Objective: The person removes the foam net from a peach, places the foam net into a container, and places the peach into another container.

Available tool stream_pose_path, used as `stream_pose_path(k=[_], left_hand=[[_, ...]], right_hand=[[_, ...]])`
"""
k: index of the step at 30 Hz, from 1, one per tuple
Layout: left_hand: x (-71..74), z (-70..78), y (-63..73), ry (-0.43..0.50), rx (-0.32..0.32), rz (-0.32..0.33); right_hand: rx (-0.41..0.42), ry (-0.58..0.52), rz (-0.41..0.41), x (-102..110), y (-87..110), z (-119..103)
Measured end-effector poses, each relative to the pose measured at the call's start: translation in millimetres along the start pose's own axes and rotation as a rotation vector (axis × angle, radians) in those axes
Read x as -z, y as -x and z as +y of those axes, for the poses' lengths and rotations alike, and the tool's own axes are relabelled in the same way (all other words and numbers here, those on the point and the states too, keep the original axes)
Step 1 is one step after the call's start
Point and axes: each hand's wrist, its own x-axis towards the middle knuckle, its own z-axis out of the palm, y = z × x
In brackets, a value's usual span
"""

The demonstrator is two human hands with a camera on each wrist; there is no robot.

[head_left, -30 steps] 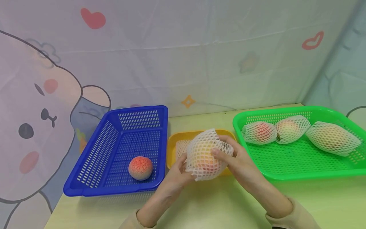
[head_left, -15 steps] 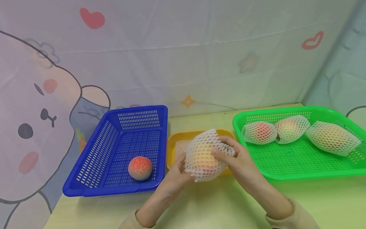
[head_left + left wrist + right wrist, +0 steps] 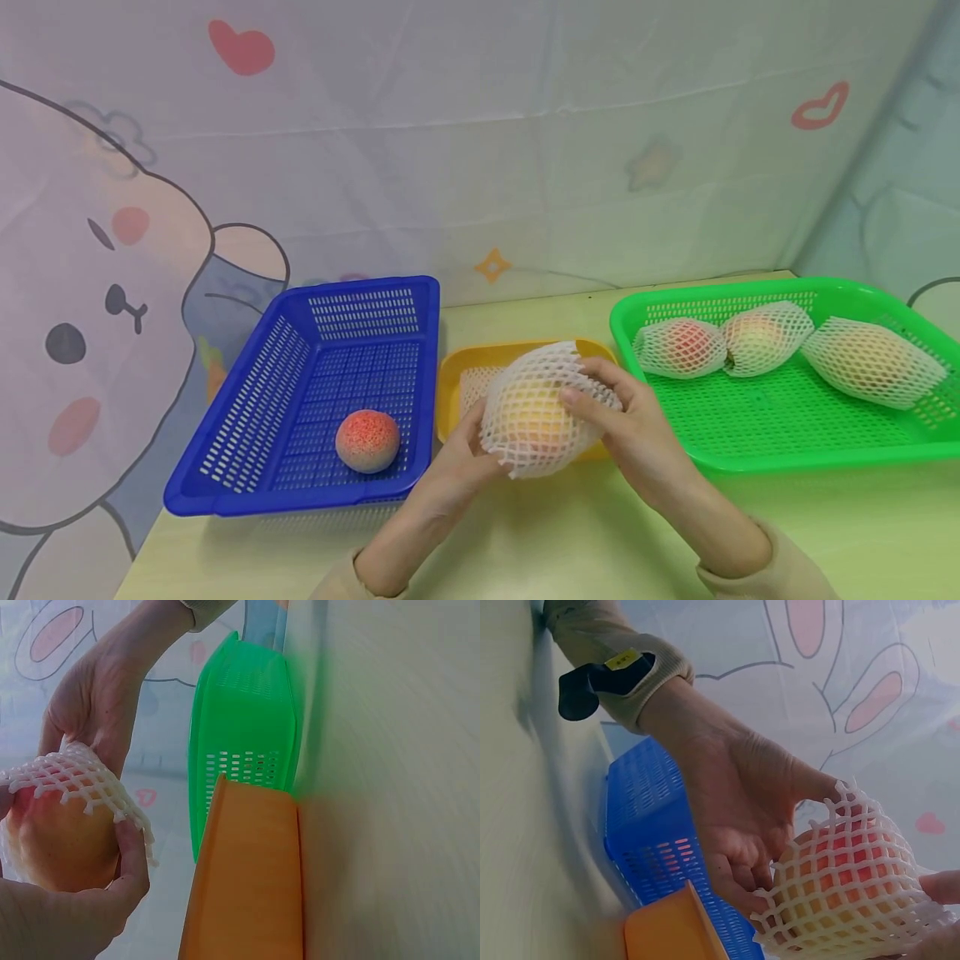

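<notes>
In the head view a peach (image 3: 536, 417) in a white foam net sleeve (image 3: 555, 362) is held between both hands above the yellow tray (image 3: 450, 367). My left hand (image 3: 453, 467) grips its left side, fingers partly hidden behind it. My right hand (image 3: 630, 412) pinches the net at the right, thumb in front. Bare peach skin (image 3: 64, 844) shows below the net's edge in the left wrist view. From the right wrist side, the netting (image 3: 855, 877) covers most of the fruit. More foam netting (image 3: 474, 385) lies in the tray.
To the left, a blue basket (image 3: 300, 500) contains one unwrapped peach (image 3: 367, 442). A green basket (image 3: 750, 458) on the right has three net-wrapped fruits (image 3: 873, 362) along its back. A printed cloth (image 3: 525, 167) hangs behind the table (image 3: 540, 542).
My right hand has shifted slightly to the right, drawing the net's right end outward. The peach has tilted a little, while my left hand stays nearly in place.
</notes>
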Motion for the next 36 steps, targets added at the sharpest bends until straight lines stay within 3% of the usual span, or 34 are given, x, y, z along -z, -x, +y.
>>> stream_pose_path(k=[11,30,36], left_hand=[[0.2,3.0,1.1,-0.010,-0.036,-0.029],[2.3,6.8,2.9,-0.042,-0.083,0.004],[5.1,9.3,3.6,-0.050,-0.065,0.039]], right_hand=[[-0.007,-0.009,0.008,0.9,2.3,-3.9],[0.026,-0.034,0.014,5.9,1.4,-8.2],[0.032,-0.017,0.027,7.9,0.3,-9.4]])
